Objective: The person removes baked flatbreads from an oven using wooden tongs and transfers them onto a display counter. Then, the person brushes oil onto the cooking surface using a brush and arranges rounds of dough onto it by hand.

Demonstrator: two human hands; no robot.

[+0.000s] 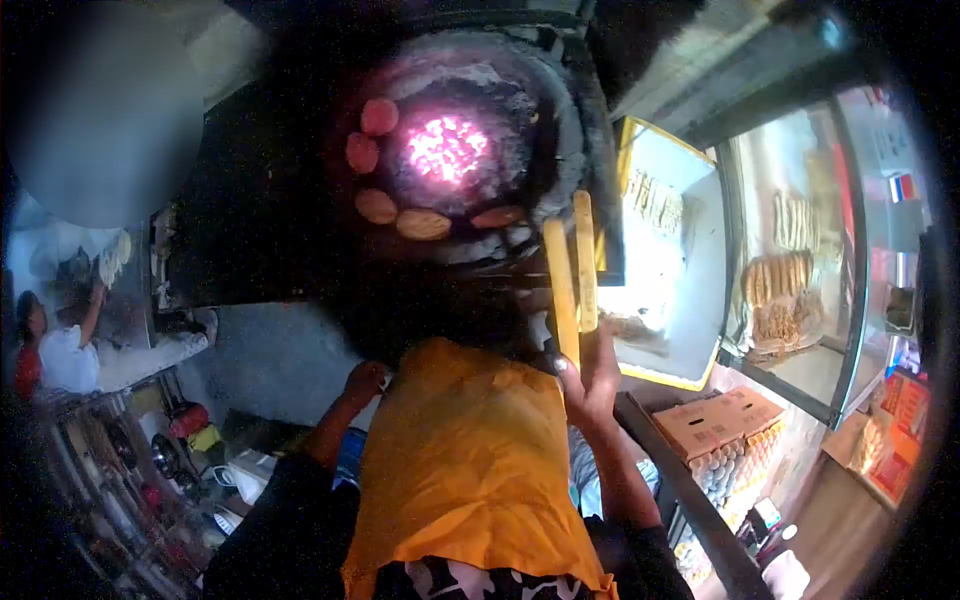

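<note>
My right hand (592, 385) is closed around the lower ends of two flat wooden sticks (562, 290), which point up toward the fire pit. Their far ends stand slightly apart. At the left edge of the orange apron (460, 450) on my body, my left hand (365, 384) is curled closed; whatever its fingers hold, if anything, is hidden. Ahead lies a round pit (560, 110) with glowing coals (447, 150) in its middle. Several flat round breads (423, 224) sit along its left and near sides, the left ones lit reddish.
Right of the pit stands a white, yellow-rimmed box (705, 290) with pale strips inside. Beyond it, a glass case (790, 200) holds rows of browned food (777, 278). Stacked egg trays (735, 465) sit below. At far left, another person (68, 355) reaches upward.
</note>
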